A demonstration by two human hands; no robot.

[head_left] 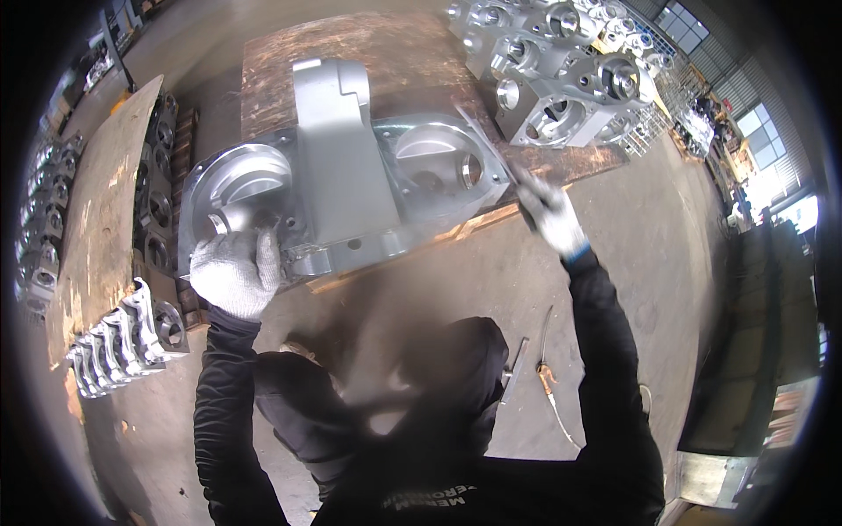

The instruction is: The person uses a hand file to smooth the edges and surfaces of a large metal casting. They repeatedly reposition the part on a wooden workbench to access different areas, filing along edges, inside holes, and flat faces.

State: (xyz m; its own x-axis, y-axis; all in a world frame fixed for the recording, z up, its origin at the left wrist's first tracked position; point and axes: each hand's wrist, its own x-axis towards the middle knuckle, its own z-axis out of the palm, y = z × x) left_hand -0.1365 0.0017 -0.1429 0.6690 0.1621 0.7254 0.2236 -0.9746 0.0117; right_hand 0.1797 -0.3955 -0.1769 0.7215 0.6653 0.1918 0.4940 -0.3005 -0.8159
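Note:
A large silver metal casting [346,167] lies on a brown wooden board in front of me. It has two round, machined hollows and a raised block between them. My left hand [235,273], in a white knit glove, is closed on the casting's near left rim, its fingertips partly hidden. My right hand [553,215], gloved too, grips one end of a long, thin file [482,138]. The file slants away to the far left, along the casting's right edge. Motion blur hides whether the file touches the metal.
More silver castings [570,79] are stacked at the far right of the wooden board [351,39]. To the left, a plywood sheet [101,228] lies among rows of castings and several curved brackets [123,342]. An orange-handled tool [547,379] with a hose and a metal bar [516,370] lie on the floor.

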